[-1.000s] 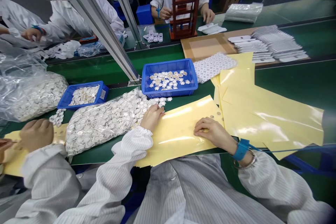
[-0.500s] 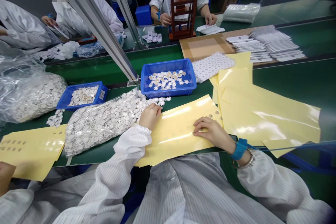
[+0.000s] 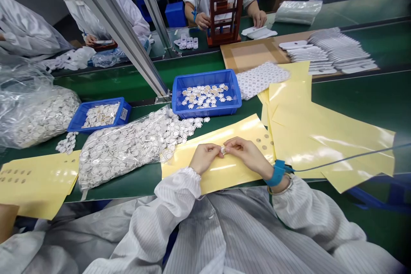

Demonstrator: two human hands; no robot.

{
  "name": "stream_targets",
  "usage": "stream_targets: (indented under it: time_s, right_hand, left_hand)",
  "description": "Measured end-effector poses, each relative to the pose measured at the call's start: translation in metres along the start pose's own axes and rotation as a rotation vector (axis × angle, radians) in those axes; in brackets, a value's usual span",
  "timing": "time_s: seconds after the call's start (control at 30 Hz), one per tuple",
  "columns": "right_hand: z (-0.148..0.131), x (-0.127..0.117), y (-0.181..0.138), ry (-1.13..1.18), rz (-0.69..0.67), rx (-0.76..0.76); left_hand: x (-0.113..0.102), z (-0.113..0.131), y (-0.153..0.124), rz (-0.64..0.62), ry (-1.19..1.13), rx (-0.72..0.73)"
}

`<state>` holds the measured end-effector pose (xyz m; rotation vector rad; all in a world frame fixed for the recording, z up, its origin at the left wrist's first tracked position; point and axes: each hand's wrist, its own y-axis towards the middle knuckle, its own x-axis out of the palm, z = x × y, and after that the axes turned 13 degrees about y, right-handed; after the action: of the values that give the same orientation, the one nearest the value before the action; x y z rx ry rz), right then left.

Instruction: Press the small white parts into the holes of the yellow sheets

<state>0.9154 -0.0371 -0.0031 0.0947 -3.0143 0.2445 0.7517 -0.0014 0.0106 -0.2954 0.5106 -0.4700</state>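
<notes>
A small round white piece (image 3: 222, 150) is pinched between the fingertips of both my hands. My left hand (image 3: 205, 156) holds it from the left, thumb and forefinger closed. From the right, my right hand (image 3: 245, 154), with a blue wrist strap, grips the same piece. Beneath both hands lies a glossy yellow sheet (image 3: 189, 158) bearing several small grey dots (image 3: 264, 147) near its right end. Left of it, a clear plastic bag (image 3: 118, 154) is full of similar white pieces, with loose ones (image 3: 173, 137) spilling from its mouth.
Beyond the sheet stands a blue tray (image 3: 207, 113) of white pieces; a second blue tray (image 3: 77, 128) is farther left. More yellow sheets (image 3: 334, 137) overlap on the right. A metal post (image 3: 128, 38) rises behind the bag. Co-workers sit across the bench, and a co-worker's hand (image 3: 6, 220) shows at left.
My left hand has moved right from beside the loose pieces, bringing a white piece over the sheet. My right hand has moved left and up to meet it, and both now grip it.
</notes>
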Motion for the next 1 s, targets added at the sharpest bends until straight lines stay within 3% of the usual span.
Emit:
stream_targets:
  time_s: [0.77, 1.0]
  right_hand:
    - [0.008, 0.005, 0.002, -0.119, 0.055, -0.059]
    - [-0.003, 0.012, -0.004, -0.05, 0.102, -0.117]
  left_hand:
    - [-0.002, -0.003, 0.0, -0.041, -0.005, 0.039]
    - [-0.009, 0.015, -0.01, -0.096, -0.119, 0.041]
